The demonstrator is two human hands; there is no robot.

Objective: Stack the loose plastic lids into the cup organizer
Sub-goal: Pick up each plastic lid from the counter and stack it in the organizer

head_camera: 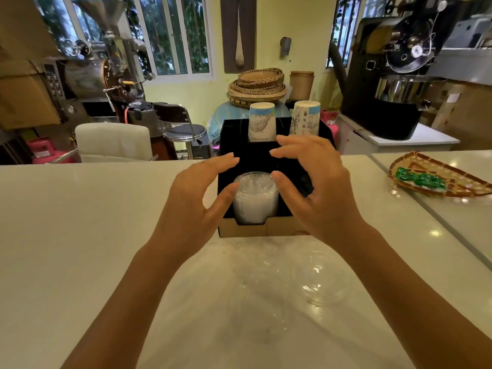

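Observation:
A black cup organizer [254, 158] stands on the white counter in front of me. In its front left slot sits a stack of clear plastic lids [254, 198]. Two stacks of upturned paper cups [262, 121] fill its back slots. My left hand [197, 198] hovers at the left of the lid stack, fingers spread, holding nothing. My right hand [314, 187] is on the right side of the stack, fingers apart and curled above it, its thumb close to the top lid. Loose clear lids [323, 284] lie on the counter near me, between my forearms.
A woven tray [436, 177] with green packets lies on the adjoining counter at the right. Behind the counter are a white chair [111, 139], a metal stool [183, 129], stacked baskets [257, 86] and coffee roasting machines on both sides.

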